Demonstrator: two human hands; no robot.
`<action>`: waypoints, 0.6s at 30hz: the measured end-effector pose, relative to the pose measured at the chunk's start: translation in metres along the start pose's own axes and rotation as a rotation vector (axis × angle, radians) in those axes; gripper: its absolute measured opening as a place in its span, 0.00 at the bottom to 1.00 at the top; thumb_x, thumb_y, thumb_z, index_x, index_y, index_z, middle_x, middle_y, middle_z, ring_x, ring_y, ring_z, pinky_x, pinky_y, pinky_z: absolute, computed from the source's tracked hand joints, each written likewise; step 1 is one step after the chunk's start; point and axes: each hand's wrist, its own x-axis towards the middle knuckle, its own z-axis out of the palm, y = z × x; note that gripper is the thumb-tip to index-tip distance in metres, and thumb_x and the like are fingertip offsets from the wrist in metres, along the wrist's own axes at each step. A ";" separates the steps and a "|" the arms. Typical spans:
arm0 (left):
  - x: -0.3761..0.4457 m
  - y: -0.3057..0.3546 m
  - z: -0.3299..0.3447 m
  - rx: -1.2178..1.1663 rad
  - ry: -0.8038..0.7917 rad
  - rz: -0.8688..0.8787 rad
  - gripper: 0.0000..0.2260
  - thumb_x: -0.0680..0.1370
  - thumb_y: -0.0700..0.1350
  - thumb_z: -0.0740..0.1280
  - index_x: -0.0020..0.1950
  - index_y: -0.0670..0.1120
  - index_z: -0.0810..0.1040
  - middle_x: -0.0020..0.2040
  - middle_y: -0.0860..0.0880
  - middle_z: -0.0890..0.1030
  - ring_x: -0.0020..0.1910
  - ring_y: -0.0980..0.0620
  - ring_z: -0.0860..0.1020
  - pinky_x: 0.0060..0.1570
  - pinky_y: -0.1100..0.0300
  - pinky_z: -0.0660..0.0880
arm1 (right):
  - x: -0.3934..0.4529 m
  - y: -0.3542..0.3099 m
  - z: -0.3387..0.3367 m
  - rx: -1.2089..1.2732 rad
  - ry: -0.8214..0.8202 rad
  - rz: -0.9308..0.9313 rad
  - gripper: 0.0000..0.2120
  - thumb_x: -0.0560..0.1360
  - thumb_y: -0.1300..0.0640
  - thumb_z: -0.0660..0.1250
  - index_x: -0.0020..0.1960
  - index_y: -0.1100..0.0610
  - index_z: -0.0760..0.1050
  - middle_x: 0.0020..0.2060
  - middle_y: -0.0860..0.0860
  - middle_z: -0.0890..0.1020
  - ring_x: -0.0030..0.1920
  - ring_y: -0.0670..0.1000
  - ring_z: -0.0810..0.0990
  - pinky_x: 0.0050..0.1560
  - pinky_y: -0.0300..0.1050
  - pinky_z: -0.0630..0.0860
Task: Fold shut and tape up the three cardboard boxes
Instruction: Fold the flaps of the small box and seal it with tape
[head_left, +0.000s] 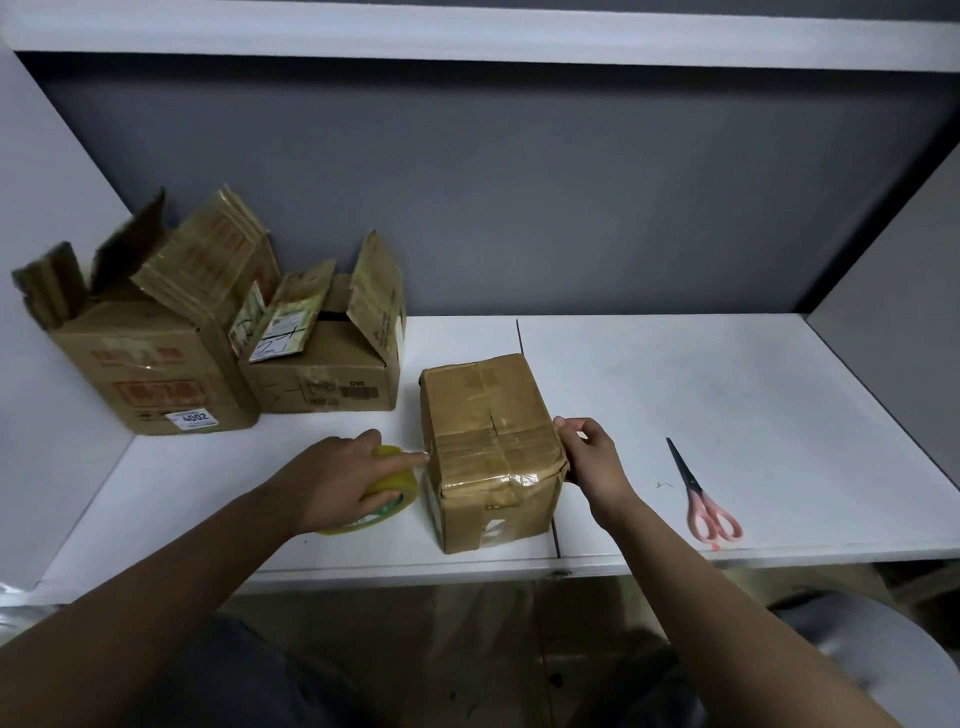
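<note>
One closed, tape-wrapped cardboard box (491, 452) between two hands, flaps flat.

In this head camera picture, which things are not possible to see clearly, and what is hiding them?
- Tape roll: mostly covered by the left hand, so the free tape end is not visible.
- Closed box: its right side is turned away; the right hand covers that top edge.
- Two open boxes: raised flaps hide the insides.
- Printed labels: too blurred to read fully.
- Scissors: blade tips thin and unclear.
</note>
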 end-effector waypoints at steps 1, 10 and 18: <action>0.001 0.000 0.000 0.000 0.001 -0.001 0.26 0.78 0.60 0.60 0.75 0.64 0.56 0.58 0.48 0.74 0.45 0.55 0.74 0.39 0.69 0.64 | 0.000 0.000 0.001 -0.003 0.004 0.002 0.09 0.80 0.52 0.62 0.51 0.58 0.71 0.36 0.53 0.76 0.36 0.51 0.73 0.41 0.45 0.73; 0.006 0.009 -0.007 0.022 0.011 -0.009 0.23 0.78 0.61 0.58 0.73 0.62 0.60 0.58 0.49 0.73 0.48 0.53 0.76 0.41 0.68 0.64 | 0.014 -0.004 0.001 -0.296 0.050 0.072 0.15 0.78 0.50 0.62 0.59 0.58 0.69 0.34 0.51 0.76 0.31 0.49 0.71 0.29 0.40 0.69; 0.009 0.019 -0.010 0.004 -0.001 -0.032 0.23 0.79 0.60 0.58 0.73 0.63 0.59 0.60 0.49 0.73 0.50 0.52 0.77 0.43 0.68 0.68 | -0.017 0.004 -0.022 -0.770 0.243 -0.433 0.15 0.78 0.60 0.60 0.64 0.55 0.73 0.58 0.53 0.79 0.54 0.53 0.79 0.55 0.44 0.73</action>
